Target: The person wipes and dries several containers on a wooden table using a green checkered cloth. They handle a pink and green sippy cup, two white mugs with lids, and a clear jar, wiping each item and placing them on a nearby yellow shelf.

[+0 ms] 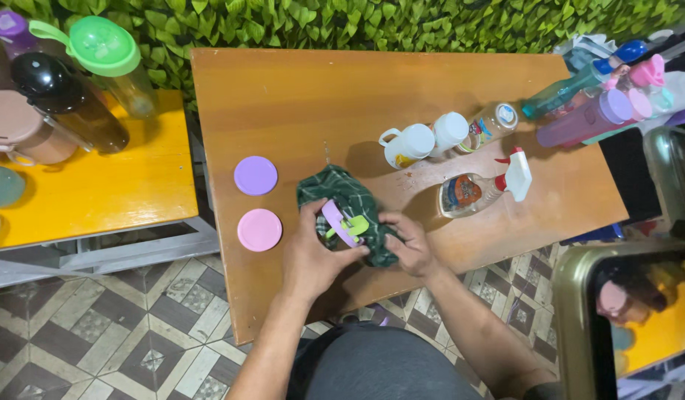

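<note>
Both our hands meet at the near edge of the brown wooden desk (298, 96). Our left hand (316, 255) closes around a lilac round plastic bottle lid with a lime-green flip latch (342, 224), thumb and fingers pinching its rim. Our right hand (409, 244) grips the dark green checked cloth (350, 194), bunched up and pressed against the lid. The lid sits between both hands, half wrapped in cloth, just above the desk edge (whether it touches the wood we cannot tell).

Step in hand, as we judge it: wiping the lid with the cloth. The next move probably calls for turning the lid in the left-hand pinch so the cloth reaches the latch and the far rim, with a firm hold since the piece is small and smooth.

Left of the hands lie two flat round discs, a purple one (255, 175) and a pink one (259, 230), near each other but apart. Beyond the cloth stand two white mugs (424, 139), and a clear spray bottle with a white trigger (483, 189) lies on its side. More coloured bottles crowd the desk's far right corner (602, 96) and the yellow side table (98, 192).
</note>
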